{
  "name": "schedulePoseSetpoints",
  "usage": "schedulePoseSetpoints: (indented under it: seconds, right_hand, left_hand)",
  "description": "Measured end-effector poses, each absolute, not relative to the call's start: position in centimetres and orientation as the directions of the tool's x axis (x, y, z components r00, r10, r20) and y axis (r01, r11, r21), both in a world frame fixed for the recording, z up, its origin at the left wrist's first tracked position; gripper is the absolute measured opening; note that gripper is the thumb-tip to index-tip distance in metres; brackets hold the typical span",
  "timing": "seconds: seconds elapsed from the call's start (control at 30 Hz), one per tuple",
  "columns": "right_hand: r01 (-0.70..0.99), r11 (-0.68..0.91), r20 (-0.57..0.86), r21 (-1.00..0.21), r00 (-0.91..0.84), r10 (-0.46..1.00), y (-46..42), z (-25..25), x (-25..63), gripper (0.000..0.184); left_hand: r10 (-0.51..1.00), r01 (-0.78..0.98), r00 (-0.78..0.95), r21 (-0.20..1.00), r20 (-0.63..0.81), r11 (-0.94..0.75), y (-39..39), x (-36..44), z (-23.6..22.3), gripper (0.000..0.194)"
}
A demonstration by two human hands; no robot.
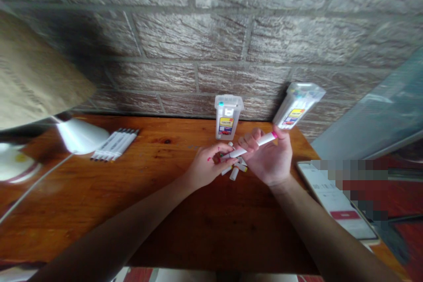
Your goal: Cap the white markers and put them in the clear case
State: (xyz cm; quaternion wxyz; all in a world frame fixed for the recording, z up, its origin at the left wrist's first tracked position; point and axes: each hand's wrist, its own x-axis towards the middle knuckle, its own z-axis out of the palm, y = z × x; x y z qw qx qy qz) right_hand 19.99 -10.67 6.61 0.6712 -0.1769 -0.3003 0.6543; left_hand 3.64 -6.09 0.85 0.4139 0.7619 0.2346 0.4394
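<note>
Between my two hands is a white marker with a pink end, slanting up to the right above the table. The fingers of my left hand pinch its lower left end. My right hand, palm up, has its fingers curled round the upper part, the thumb by the pink tip. Pink marks show on my left hand. Several loose white caps or marker pieces lie beneath the hands, partly hidden. Just behind stands a clear plastic marker case with a yellow label and a blue-ended marker inside.
A second clear case full of markers stands at the back right. Several white markers lie in a row at left, beside a lamp base. A tablet lies at the right edge. A brick wall rises behind the wooden table.
</note>
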Motion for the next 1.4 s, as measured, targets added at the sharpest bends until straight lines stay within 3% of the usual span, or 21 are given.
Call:
schedulePoseSetpoints:
  seconds: [0.17, 0.5, 0.73, 1.1, 1.4]
  right_hand:
    - [-0.721, 0.077, 0.21, -0.689, -0.098, 0.973, -11.0, 7.0, 19.7, 0.062]
    - [-0.672, 0.143, 0.231, -0.727, -0.042, 0.972, -11.2, 7.0, 19.1, 0.078]
    - [-0.636, 0.155, 0.242, -0.756, -0.053, 0.969, -11.3, 6.9, 18.8, 0.074]
    - [-0.689, 0.114, 0.231, -0.716, -0.08, 0.97, -11.3, 6.5, 19.3, 0.053]
    - [-0.725, 0.143, 0.225, -0.674, -0.017, 0.974, -11.1, 6.2, 19.1, 0.052]
  left_hand:
    - [0.684, -0.018, 0.556, 0.83, 0.471, -0.557, -6.6, 3.8, 0.9, 0.025]
    - [0.681, 0.012, 0.543, 0.806, 0.491, -0.591, -6.8, 3.8, 1.0, 0.028]
    - [0.691, 0.0, 0.545, 0.824, 0.475, -0.566, -6.8, 3.8, 1.0, 0.025]
    - [0.665, 0.082, 0.589, 0.784, 0.459, -0.615, -7.6, 3.9, 1.4, 0.02]
    - [0.676, 0.078, 0.543, 0.771, 0.498, -0.632, -7.4, 4.0, 0.9, 0.018]
